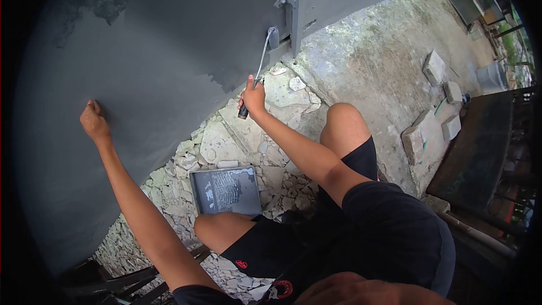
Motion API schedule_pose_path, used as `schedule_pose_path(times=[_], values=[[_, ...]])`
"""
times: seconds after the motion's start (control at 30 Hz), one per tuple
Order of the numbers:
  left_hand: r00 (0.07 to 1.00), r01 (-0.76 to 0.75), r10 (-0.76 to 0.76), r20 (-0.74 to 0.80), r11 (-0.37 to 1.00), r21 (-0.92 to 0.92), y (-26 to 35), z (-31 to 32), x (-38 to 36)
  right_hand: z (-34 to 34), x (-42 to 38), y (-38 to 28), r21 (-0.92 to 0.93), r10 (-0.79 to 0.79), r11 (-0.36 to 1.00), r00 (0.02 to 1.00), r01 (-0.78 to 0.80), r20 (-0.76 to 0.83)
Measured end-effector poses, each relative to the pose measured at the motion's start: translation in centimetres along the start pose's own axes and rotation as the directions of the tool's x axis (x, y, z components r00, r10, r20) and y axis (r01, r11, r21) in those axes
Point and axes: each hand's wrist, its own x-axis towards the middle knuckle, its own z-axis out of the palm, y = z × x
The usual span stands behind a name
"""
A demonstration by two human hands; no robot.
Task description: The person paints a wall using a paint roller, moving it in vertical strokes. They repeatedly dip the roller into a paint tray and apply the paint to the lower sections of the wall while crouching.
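One roller | above right hand fingers (handle gripped)

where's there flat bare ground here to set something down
The smooth concrete between the bent knee and the loose blocks is bare. The strip along the grey wall is broken rubble, with the paint tray on it. The right hand holds the roller; the left hand rests on the wall.
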Motion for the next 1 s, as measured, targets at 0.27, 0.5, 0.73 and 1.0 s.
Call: schedule_pose_path(times=[0.27, 0.5, 0.73, 1.0], values=[[0.993, -0.041, 0.013, 0.122, 0.972, 0.232, -15.3, -3.4, 4.3, -0.7, 0.9, -1.3, -0.020, -0.001, 1.000, 0.999, 0.000, -0.045], [0.984, -0.040, -0.009, 0.179, 0.964, 0.263, -18.9, -4.3, 6.1, -2.7, 3.6, -1.3, -0.021, -0.047, 0.999, 0.992, 0.045, -0.115], [0.917, -0.387, 0.283, 0.281, 0.804, 0.452, -26.9, -5.4, 8.5, -5.5, 2.4, -0.5, -0.064, -0.008, 0.998, 0.996, 0.002, -0.087], [0.960, -0.247, 0.185, 0.208, 0.912, 0.328, -24.6, -5.1, 7.8, -6.1, 5.0, 0.3, 0.000, 0.084, 0.996, 0.996, -0.084, -0.038]])
